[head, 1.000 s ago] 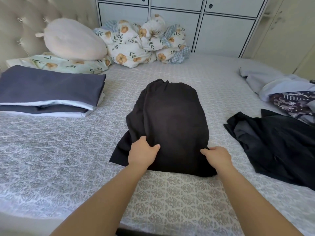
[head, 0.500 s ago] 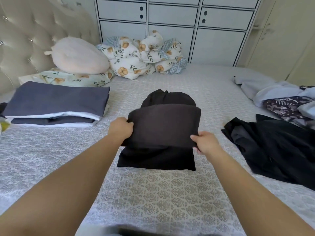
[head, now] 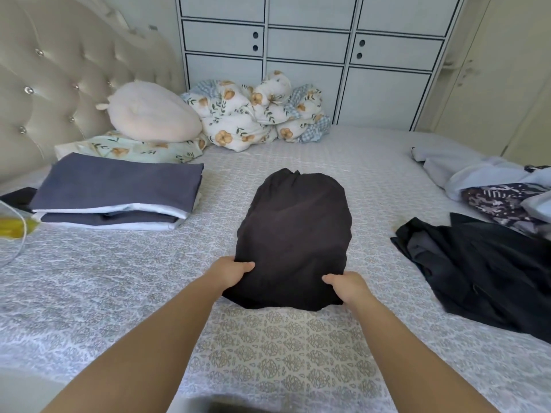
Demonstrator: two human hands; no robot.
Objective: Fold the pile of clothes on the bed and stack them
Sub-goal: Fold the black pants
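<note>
Fingers of both hands, left hand and right hand, curl around the near edge of the black garment, arms stretched out forward.

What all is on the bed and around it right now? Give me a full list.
dark garment: 1, black-brown, bed centre, gripped at near edge
folded stack: 1, navy and white, left
loose black clothes: 1 heap, right
pale and patterned clothes: 1 heap, far right
floral duvet: 1, white, far end of the bed
plush pillow: 1, cream, by headboard
bed cover: 1, grey patterned
cabinet: 1, white, behind
left hand: holds garment
right hand: holds garment
</note>
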